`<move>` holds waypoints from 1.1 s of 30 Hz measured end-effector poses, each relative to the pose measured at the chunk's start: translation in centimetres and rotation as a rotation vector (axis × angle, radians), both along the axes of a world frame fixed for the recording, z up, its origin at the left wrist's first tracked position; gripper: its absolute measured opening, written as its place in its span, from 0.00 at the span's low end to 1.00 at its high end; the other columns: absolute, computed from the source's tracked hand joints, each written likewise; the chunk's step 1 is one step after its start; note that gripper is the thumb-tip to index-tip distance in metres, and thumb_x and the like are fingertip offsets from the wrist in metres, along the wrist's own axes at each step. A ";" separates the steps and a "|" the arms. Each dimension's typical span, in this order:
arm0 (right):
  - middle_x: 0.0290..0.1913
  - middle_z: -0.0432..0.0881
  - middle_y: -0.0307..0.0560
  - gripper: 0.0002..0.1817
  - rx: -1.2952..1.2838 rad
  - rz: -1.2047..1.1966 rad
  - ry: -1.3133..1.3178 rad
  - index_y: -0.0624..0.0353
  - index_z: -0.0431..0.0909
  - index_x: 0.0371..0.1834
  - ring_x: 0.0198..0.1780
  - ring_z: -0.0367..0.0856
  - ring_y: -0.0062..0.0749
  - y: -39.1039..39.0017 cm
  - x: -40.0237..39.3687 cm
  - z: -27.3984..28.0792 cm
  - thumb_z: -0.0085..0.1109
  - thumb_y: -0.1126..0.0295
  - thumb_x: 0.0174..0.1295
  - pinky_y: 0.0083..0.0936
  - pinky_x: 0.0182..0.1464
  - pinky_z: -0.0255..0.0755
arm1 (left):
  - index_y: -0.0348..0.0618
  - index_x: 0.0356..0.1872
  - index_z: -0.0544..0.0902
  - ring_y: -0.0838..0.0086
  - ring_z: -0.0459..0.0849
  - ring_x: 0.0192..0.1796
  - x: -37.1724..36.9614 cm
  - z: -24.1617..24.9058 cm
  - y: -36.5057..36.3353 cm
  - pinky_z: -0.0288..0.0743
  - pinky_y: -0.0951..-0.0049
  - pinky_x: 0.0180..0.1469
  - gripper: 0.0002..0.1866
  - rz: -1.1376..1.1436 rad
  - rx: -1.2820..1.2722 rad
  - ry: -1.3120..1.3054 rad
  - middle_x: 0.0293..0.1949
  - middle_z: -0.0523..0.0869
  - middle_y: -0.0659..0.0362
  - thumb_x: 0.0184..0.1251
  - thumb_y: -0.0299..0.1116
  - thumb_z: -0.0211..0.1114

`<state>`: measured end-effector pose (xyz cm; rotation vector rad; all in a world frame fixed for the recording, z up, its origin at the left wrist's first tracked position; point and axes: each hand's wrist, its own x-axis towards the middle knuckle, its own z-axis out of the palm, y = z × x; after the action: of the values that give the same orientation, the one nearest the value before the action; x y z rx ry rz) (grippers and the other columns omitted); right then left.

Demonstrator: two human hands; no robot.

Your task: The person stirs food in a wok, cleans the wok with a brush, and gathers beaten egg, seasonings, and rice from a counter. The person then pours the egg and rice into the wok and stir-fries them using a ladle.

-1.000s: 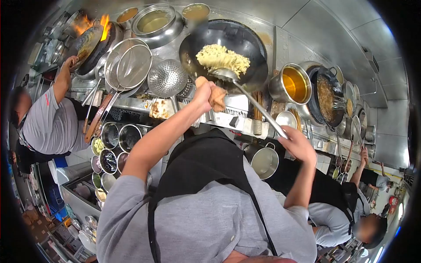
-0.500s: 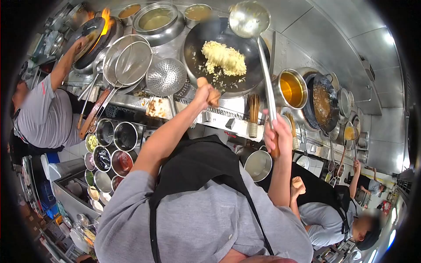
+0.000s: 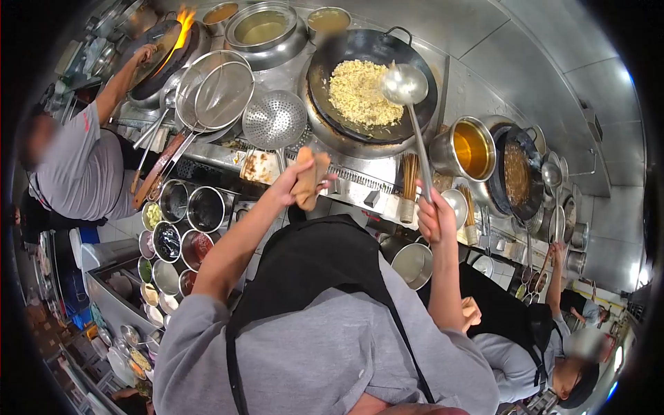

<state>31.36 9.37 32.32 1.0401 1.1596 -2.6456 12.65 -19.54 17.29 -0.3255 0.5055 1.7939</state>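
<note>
My left hand is closed on a folded tan cloth, held in front of the stove and apart from the wok. My right hand grips the handle of a long steel ladle. The ladle's bowl lies over the right side of the food in a black wok on the burner. Spread across the middle of the wok is loose yellow food in small bits, like rice with egg. The wok's loop handle points to the back.
Left of the wok are a perforated skimmer and wire strainers. On the right stand a pot of amber liquid and a bamboo brush. Co-workers stand on both sides; flames rise at a left wok.
My left hand has moved left and down, away from the wok's edge, with the cloth. The ladle has come down onto the food, which now lies spread out instead of heaped.
</note>
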 end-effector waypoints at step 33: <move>0.39 0.84 0.68 0.21 1.609 1.047 -0.436 0.63 0.72 0.60 0.48 0.81 0.65 -1.7 -0.8 8.8 0.55 0.63 0.68 0.53 0.52 0.73 | 0.39 0.43 0.75 0.58 0.84 0.38 -2.7 3.5 12.7 0.80 0.49 0.43 0.11 0.091 -0.521 -0.125 0.37 0.83 0.51 0.72 0.35 0.48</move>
<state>30.56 7.70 41.10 0.5565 2.5675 -0.3869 9.94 -6.80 20.82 -0.8256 0.8784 1.6945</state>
